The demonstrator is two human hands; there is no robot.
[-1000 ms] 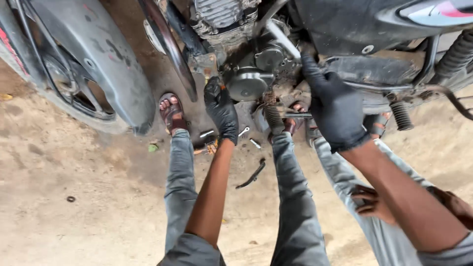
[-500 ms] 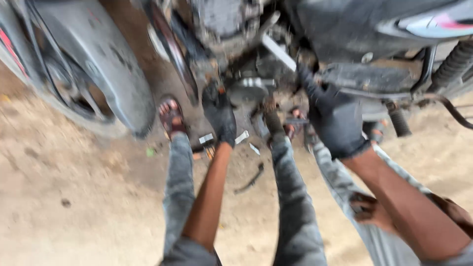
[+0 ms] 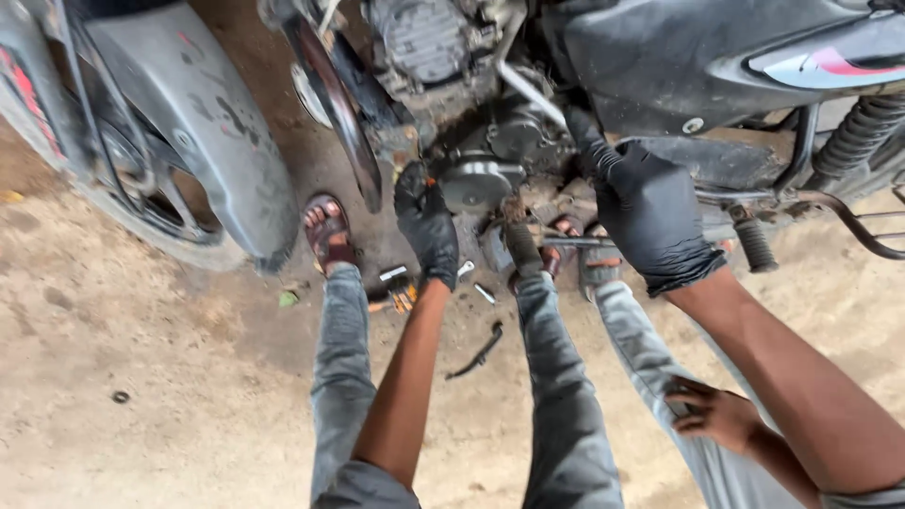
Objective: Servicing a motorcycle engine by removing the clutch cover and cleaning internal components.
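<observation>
Left hand [image 3: 426, 224] touches round engine cover [image 3: 476, 181].

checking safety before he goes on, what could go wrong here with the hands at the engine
1. The left hand is at the round engine cover, close beside the wheel; fingers could get pinched.
2. Small tools lie loose in the dirt by the sandalled foot; they could be stepped on or lost.

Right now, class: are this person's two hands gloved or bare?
Gloved. The left hand and the right hand both wear black gloves that end at the wrist, with bare forearms below, as they reach the motorcycle engine.
</observation>
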